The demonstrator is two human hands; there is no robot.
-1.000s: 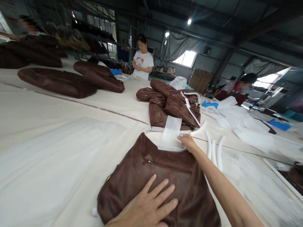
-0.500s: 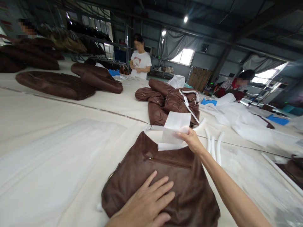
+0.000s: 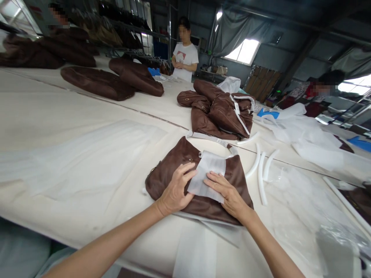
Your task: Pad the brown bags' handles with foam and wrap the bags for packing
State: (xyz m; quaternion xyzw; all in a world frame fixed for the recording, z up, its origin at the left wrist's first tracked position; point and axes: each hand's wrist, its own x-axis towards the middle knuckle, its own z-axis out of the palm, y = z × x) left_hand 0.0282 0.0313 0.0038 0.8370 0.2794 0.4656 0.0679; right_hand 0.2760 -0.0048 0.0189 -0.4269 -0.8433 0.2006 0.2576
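Note:
A brown leather handbag lies flat on the table in front of me, its wrapped strap arching away at the top. Across its front rests a white foam sheet, which covers part of the zip. My left hand touches the sheet's left edge and the leather, fingers spread a little. On the sheet's lower right, my right hand lies flat with fingers stretched out. Another strip of white foam hangs at the table's near edge below the bag.
More brown bags are piled just beyond, and others lie at the far left. White foam tubes and clear plastic lie on the right. Thin white sheeting spreads on the left. A person stands across the table.
My right hand has brought the white foam sheet down from the bag's top edge onto its front and let go its pinch. My left hand has shifted up to the sheet's edge.

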